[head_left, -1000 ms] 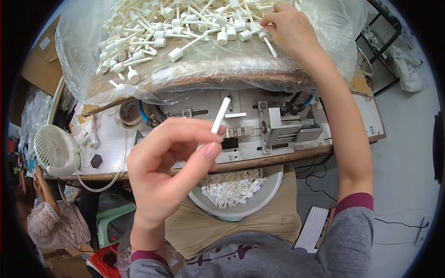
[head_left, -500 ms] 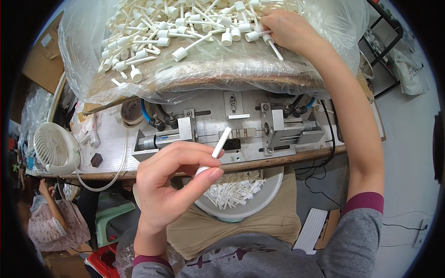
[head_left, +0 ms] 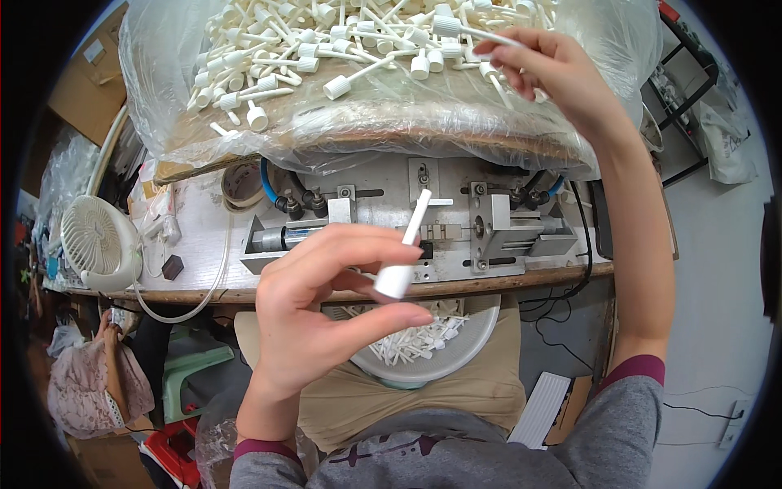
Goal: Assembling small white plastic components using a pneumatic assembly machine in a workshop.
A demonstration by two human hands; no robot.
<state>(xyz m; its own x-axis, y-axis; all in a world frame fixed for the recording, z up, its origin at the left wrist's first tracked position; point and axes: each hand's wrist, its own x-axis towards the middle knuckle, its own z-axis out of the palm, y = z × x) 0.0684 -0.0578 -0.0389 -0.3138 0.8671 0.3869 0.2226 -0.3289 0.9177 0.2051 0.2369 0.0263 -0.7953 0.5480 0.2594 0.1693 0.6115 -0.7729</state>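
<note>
My left hand (head_left: 305,306) is raised over the bench edge, its fingers closed on a white plastic cap with a long stem (head_left: 394,281). The stem points up and away, and the wide cap end sits above my thumb. At the far right of the pile, my right hand (head_left: 566,77) pinches a second white stemmed cap (head_left: 446,26) by its stem, the ribbed head pointing left. Beneath it spreads a heap of loose stemmed caps (head_left: 338,85) on clear plastic sheeting (head_left: 358,122). Beyond my left hand lies a metal clamping fixture (head_left: 497,236) with two facing cylinders.
On my lap rests a pale round basket (head_left: 481,342) of small white pieces. A white fan (head_left: 98,240) and a tape roll (head_left: 244,186) stand on the bench's left. Black cables (head_left: 582,244) hang at the right. Another person (head_left: 102,383) sits far left beside a green stool (head_left: 191,371).
My right hand has lifted a stemmed cap off the heap. The left hand has shifted slightly right, its thumb lower, and its cap's wide end now shows.
</note>
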